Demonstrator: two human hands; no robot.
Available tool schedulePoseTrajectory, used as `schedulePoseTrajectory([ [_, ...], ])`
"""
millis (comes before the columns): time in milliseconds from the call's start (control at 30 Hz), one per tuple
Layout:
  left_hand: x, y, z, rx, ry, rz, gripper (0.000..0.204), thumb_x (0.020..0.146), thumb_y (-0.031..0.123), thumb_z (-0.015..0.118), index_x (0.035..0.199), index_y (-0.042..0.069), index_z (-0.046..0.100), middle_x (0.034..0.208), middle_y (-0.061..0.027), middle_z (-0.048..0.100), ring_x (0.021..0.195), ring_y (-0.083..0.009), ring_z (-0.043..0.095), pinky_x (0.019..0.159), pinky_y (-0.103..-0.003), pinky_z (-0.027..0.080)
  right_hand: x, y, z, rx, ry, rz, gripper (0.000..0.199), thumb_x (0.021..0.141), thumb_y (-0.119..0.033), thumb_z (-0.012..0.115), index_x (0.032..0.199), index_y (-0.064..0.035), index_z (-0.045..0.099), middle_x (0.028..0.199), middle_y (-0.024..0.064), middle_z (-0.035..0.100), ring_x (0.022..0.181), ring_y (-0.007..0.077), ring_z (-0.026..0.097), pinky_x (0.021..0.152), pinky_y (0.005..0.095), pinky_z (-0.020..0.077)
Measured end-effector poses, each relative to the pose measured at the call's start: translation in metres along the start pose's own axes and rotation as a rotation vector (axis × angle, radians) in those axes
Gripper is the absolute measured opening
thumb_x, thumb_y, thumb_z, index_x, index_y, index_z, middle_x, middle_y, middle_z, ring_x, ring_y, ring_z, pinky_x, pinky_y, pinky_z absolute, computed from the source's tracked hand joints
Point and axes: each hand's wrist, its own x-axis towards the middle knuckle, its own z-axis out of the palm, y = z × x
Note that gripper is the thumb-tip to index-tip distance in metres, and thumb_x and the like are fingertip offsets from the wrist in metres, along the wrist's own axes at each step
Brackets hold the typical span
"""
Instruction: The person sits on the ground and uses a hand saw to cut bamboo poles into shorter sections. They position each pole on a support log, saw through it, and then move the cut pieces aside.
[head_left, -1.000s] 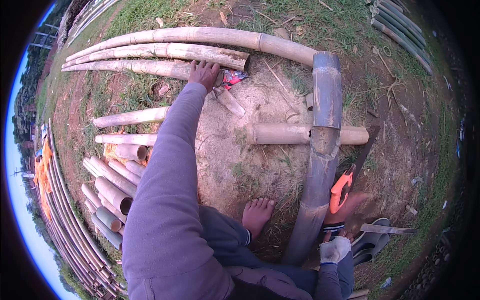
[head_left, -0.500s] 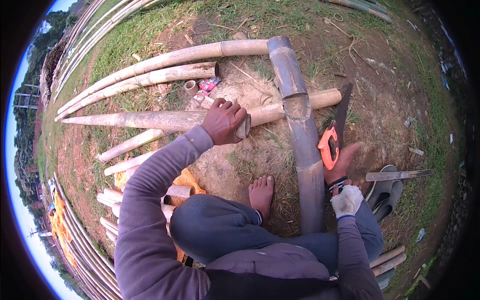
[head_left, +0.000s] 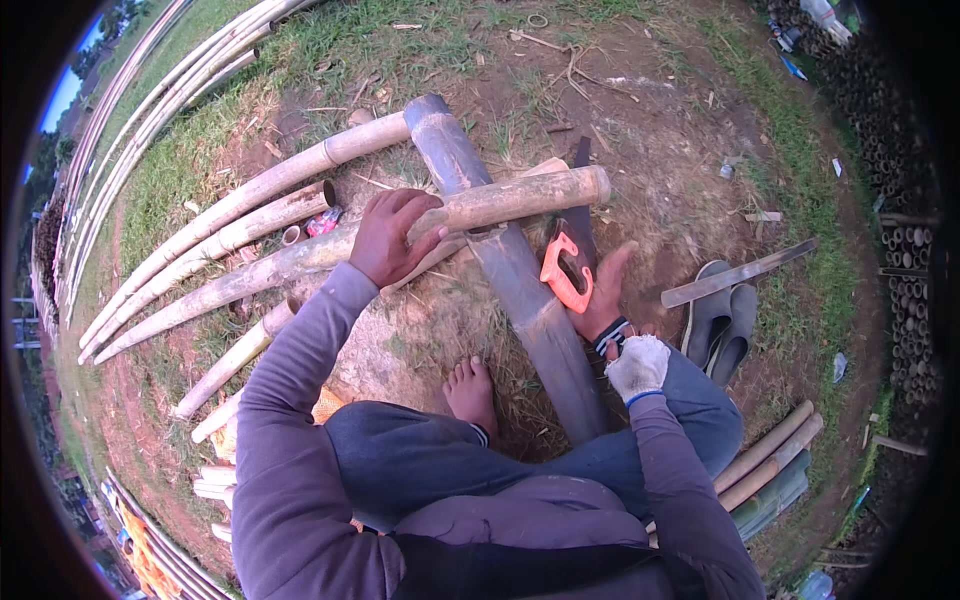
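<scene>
My bare left hand [head_left: 395, 236] is wrapped over a pale bamboo pole [head_left: 500, 200]. The pole runs from the far left across a thick dark bamboo piece [head_left: 540, 325], its end reaching past the right side. It covers most of the dark piece's notch. Part of another pale bamboo length [head_left: 547, 167] shows behind the pole's end. My right hand [head_left: 638, 370], in a white glove, is curled closed at my right ankle; whatever lies inside its fingers is hidden. A handsaw [head_left: 566, 275] with an orange handle stands by my right foot, its dark blade partly behind the pole.
More bamboo poles [head_left: 270, 212] lie at the left, one reaching the dark piece's far end. Grey sandals [head_left: 722, 325] and a flat bamboo strip [head_left: 740, 273] are at the right. Cut bamboo lengths [head_left: 770, 455] lie by my right knee.
My left hand has brought the pale pole's end rightward, over the dark bamboo. The hand now grips farther back from that end. My gloved hand stays by the ankle; the view has shifted.
</scene>
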Motion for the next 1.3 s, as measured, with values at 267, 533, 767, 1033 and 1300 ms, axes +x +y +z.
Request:
schedulePoseTrajectory([
  [267, -0.209, -0.080, 0.016, -0.232, 0.782, -1.066, 0.054, 0.100, 0.030, 0.074, 0.141, 0.002, 0.055, 0.129, -0.0186, 0.060, 0.120, -0.0277, 0.058, 0.103, -0.038, 0.046, 0.028, -0.003, 0.021, 0.123, 0.141, -0.035, 0.033, 0.087, -0.025, 0.075, 0.113, -0.0058, 0.070, 0.117, 0.0180, 0.066, 0.112, 0.0391, 0.063, 0.096, 0.0532, 0.0511],
  [533, -0.195, -0.164, 0.004, -1.245, 1.308, -1.511, 0.093, 0.094, 0.070, 0.063, 0.158, 0.007, 0.037, 0.155, -0.0217, 0.050, 0.142, -0.0383, 0.050, 0.120, -0.057, 0.036, 0.185, -0.096, -0.046, -0.048, 0.324, -0.605, 0.083, 0.086, -0.036, 0.079, 0.155, -0.0050, 0.047, 0.153, 0.0220, 0.052, 0.143, 0.0414, 0.047, 0.118, 0.0558, 0.0375],
  [767, -0.213, -0.211, 0.018, -1.482, 1.565, -1.162, 0.060, 0.101, 0.047, 0.066, 0.143, 0.008, 0.051, 0.138, -0.0169, 0.065, 0.123, -0.0355, 0.065, 0.115, -0.056, 0.046, 0.222, -0.175, -0.030, -0.049, 0.196, -0.655, 0.087, 0.085, -0.049, 0.078, 0.158, -0.0109, 0.047, 0.155, 0.0140, 0.052, 0.145, 0.0364, 0.045, 0.121, 0.0577, 0.0307],
  [1033, -0.153, -0.096, 0.037, -1.811, 1.292, -1.074, 0.045, 0.099, 0.038, 0.068, 0.132, 0.009, 0.059, 0.121, -0.0111, 0.071, 0.113, -0.0282, 0.069, 0.108, -0.053, 0.051, 0.253, -0.035, -0.040, -0.217, 0.411, -0.703, 0.083, 0.087, -0.049, 0.075, 0.157, -0.0129, 0.047, 0.153, 0.0135, 0.052, 0.142, 0.0366, 0.048, 0.122, 0.0549, 0.0306],
  [1300, -0.087, 0.024, 0.084, -2.044, 0.660, -1.101, 0.063, 0.095, 0.045, 0.077, 0.144, 0.012, 0.056, 0.139, -0.0056, 0.065, 0.133, -0.0239, 0.059, 0.114, -0.047, 0.044, 0.267, 0.009, -0.149, -0.463, -0.242, 0.256, 0.074, 0.100, -0.046, 0.067, 0.156, -0.0019, 0.047, 0.152, 0.0256, 0.053, 0.139, 0.0423, 0.050, 0.119, 0.0508, 0.0364],
])
